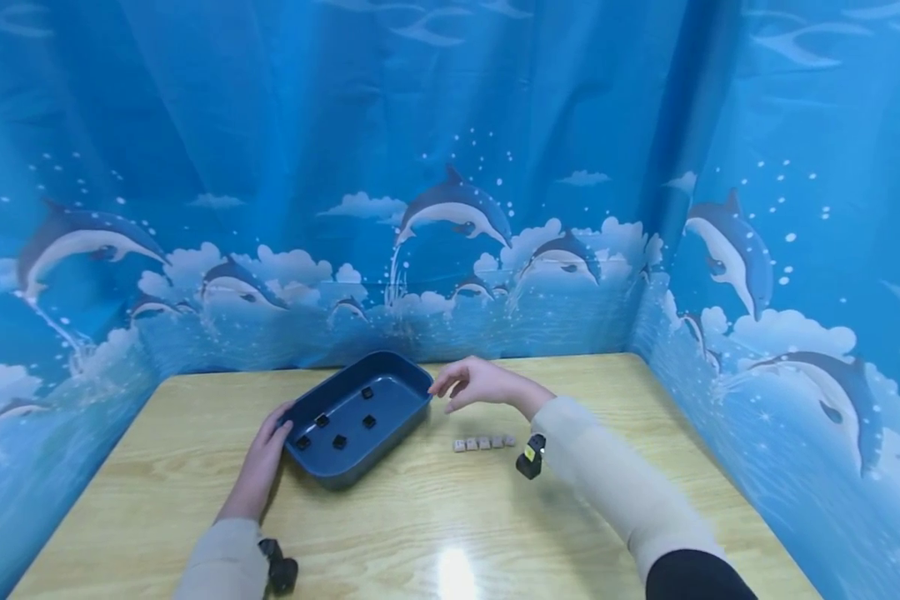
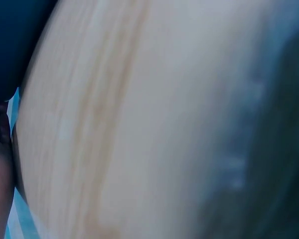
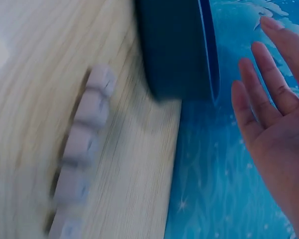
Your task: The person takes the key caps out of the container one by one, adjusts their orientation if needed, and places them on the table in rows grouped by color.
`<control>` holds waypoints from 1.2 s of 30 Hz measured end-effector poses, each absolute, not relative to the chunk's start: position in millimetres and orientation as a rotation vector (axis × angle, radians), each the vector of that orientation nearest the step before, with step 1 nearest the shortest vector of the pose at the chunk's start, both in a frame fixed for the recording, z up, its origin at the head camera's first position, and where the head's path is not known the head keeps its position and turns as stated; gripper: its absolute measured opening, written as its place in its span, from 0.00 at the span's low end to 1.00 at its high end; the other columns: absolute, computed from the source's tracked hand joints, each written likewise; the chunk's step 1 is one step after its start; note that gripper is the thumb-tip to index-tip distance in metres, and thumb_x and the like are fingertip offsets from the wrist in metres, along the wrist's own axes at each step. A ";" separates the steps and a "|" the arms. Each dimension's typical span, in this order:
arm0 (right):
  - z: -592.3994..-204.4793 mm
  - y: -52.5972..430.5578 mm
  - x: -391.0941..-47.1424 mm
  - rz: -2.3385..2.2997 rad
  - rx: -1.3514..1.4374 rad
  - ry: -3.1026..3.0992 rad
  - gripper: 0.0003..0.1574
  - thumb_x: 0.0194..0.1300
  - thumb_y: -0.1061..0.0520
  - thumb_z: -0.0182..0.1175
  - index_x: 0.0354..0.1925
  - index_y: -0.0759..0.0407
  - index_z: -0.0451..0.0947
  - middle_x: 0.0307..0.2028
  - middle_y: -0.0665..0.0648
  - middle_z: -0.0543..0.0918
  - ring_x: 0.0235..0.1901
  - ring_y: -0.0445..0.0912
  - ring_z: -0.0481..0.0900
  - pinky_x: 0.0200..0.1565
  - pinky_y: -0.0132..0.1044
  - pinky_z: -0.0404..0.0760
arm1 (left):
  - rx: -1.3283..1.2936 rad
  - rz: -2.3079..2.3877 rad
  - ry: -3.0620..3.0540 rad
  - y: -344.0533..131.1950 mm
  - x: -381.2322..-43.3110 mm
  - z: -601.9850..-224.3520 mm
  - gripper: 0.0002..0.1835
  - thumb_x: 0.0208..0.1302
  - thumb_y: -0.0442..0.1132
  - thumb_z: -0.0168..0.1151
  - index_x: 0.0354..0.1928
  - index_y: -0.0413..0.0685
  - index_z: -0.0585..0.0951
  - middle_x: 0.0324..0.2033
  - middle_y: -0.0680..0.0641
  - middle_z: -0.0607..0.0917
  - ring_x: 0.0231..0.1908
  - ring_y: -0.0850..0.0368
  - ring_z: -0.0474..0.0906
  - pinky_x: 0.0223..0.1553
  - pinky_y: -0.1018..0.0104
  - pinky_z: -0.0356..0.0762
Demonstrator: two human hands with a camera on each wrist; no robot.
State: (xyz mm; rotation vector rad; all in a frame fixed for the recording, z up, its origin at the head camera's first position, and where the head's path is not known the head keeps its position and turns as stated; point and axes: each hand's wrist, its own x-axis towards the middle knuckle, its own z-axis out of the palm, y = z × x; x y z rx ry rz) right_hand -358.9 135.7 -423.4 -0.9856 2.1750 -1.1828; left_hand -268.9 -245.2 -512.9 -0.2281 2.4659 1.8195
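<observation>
A dark blue plastic bin sits at an angle on the table, with several small black keycap-like pieces scattered on its floor. My left hand holds the bin's left rim; the left wrist view catches only part of this hand beside the bin. By the bin's right end is my right hand, its fingers loosely bent and nothing in them. The right wrist view shows that palm with fingers spread, apart from the bin. Below it lies a row of pale, marked keycap-like cubes.
The wooden table reaches back to a blue dolphin-print curtain, which also stands along the left and right sides. Each wrist carries a small black camera, one at the right sleeve. Light glares off the table near the front.
</observation>
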 end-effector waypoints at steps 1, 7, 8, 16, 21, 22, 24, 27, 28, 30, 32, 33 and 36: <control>-423.2 130.6 -359.8 -1.186 -0.991 2.159 0.22 0.62 0.67 0.65 0.55 0.70 0.77 0.54 0.68 0.78 0.54 0.63 0.75 0.51 0.38 0.81 | -0.223 1.820 2.468 -245.1 -268.7 -512.9 0.33 0.75 0.61 0.37 0.77 0.61 0.52 0.76 0.49 0.46 0.75 0.45 0.35 0.70 0.37 0.33; -424.2 99.1 -365.6 -1.206 -1.033 2.083 0.22 0.61 0.67 0.66 0.54 0.67 0.79 0.52 0.60 0.80 0.56 0.64 0.74 0.51 0.37 0.81 | -0.214 1.827 2.462 -243.9 -267.0 -511.5 0.33 0.75 0.61 0.37 0.77 0.62 0.52 0.76 0.50 0.46 0.74 0.45 0.35 0.70 0.37 0.33; -424.7 93.8 -367.0 -1.203 -1.044 2.076 0.22 0.60 0.67 0.66 0.54 0.66 0.79 0.52 0.58 0.81 0.56 0.64 0.74 0.51 0.37 0.80 | -0.214 1.830 2.460 -243.9 -266.8 -511.2 0.33 0.75 0.62 0.37 0.77 0.62 0.53 0.76 0.50 0.47 0.74 0.45 0.36 0.70 0.37 0.33; -430.5 58.1 -378.8 -1.135 -1.058 2.066 0.21 0.59 0.67 0.68 0.52 0.62 0.82 0.51 0.52 0.83 0.54 0.57 0.77 0.48 0.36 0.82 | -0.234 1.820 2.468 -244.8 -267.2 -511.5 0.33 0.74 0.63 0.37 0.77 0.63 0.53 0.76 0.51 0.47 0.75 0.46 0.36 0.70 0.38 0.34; -436.7 40.7 -385.1 -1.056 -1.026 2.069 0.21 0.59 0.66 0.68 0.52 0.59 0.83 0.51 0.49 0.82 0.52 0.48 0.79 0.48 0.35 0.82 | -0.235 1.836 2.467 -245.1 -269.0 -512.9 0.32 0.75 0.60 0.38 0.77 0.62 0.54 0.76 0.50 0.47 0.74 0.45 0.36 0.70 0.38 0.34; -437.6 37.6 -386.2 -1.033 -1.028 2.070 0.21 0.59 0.66 0.68 0.52 0.58 0.83 0.52 0.48 0.82 0.52 0.47 0.79 0.48 0.34 0.82 | -0.227 1.844 2.466 -245.2 -269.4 -513.2 0.32 0.75 0.60 0.38 0.77 0.61 0.54 0.76 0.50 0.48 0.75 0.45 0.37 0.70 0.39 0.34; -438.9 32.2 -387.9 -0.989 -1.033 2.072 0.21 0.59 0.66 0.68 0.52 0.56 0.83 0.52 0.48 0.81 0.53 0.48 0.78 0.48 0.33 0.81 | -0.212 1.855 2.466 -245.3 -270.0 -513.8 0.31 0.76 0.59 0.38 0.77 0.61 0.54 0.76 0.49 0.48 0.74 0.46 0.37 0.70 0.39 0.34; -441.8 25.0 -390.2 -0.944 -1.036 2.069 0.21 0.60 0.67 0.67 0.52 0.57 0.83 0.52 0.47 0.80 0.54 0.50 0.77 0.48 0.33 0.81 | -0.192 1.865 2.474 -244.6 -269.7 -513.4 0.31 0.76 0.59 0.39 0.76 0.60 0.55 0.76 0.49 0.49 0.74 0.45 0.37 0.70 0.39 0.34; -442.4 22.9 -390.4 -0.933 -1.033 2.071 0.21 0.60 0.67 0.67 0.53 0.58 0.83 0.52 0.47 0.80 0.54 0.50 0.77 0.48 0.33 0.81 | -0.195 1.864 2.473 -244.3 -269.5 -513.1 0.31 0.76 0.59 0.39 0.76 0.61 0.55 0.76 0.49 0.49 0.74 0.45 0.37 0.70 0.38 0.34; -444.4 19.2 -391.0 -0.928 -1.020 2.060 0.21 0.60 0.69 0.66 0.53 0.60 0.82 0.52 0.48 0.80 0.53 0.50 0.78 0.47 0.33 0.81 | -0.200 1.861 2.472 -243.9 -269.3 -512.8 0.31 0.76 0.59 0.38 0.76 0.61 0.54 0.76 0.50 0.49 0.74 0.46 0.37 0.70 0.38 0.34; -447.0 15.3 -391.9 -0.909 -1.019 2.054 0.22 0.60 0.69 0.66 0.53 0.62 0.82 0.51 0.48 0.80 0.53 0.47 0.78 0.48 0.32 0.81 | -0.208 1.864 2.469 -243.9 -269.3 -512.8 0.31 0.76 0.59 0.39 0.76 0.61 0.55 0.76 0.50 0.49 0.74 0.45 0.38 0.70 0.38 0.34; -448.8 13.5 -392.4 -0.898 -1.020 2.052 0.22 0.60 0.69 0.66 0.53 0.61 0.82 0.51 0.47 0.80 0.52 0.45 0.78 0.48 0.32 0.80 | -0.210 1.866 2.468 -244.1 -269.3 -513.1 0.31 0.76 0.59 0.39 0.76 0.61 0.55 0.76 0.50 0.49 0.74 0.45 0.38 0.70 0.38 0.34; -453.9 8.0 -394.0 -0.867 -1.013 2.045 0.21 0.60 0.68 0.67 0.52 0.58 0.84 0.51 0.45 0.79 0.51 0.40 0.77 0.48 0.30 0.79 | -0.207 1.876 2.463 -245.0 -268.2 -513.2 0.31 0.76 0.58 0.39 0.76 0.59 0.55 0.76 0.49 0.50 0.74 0.46 0.38 0.71 0.40 0.35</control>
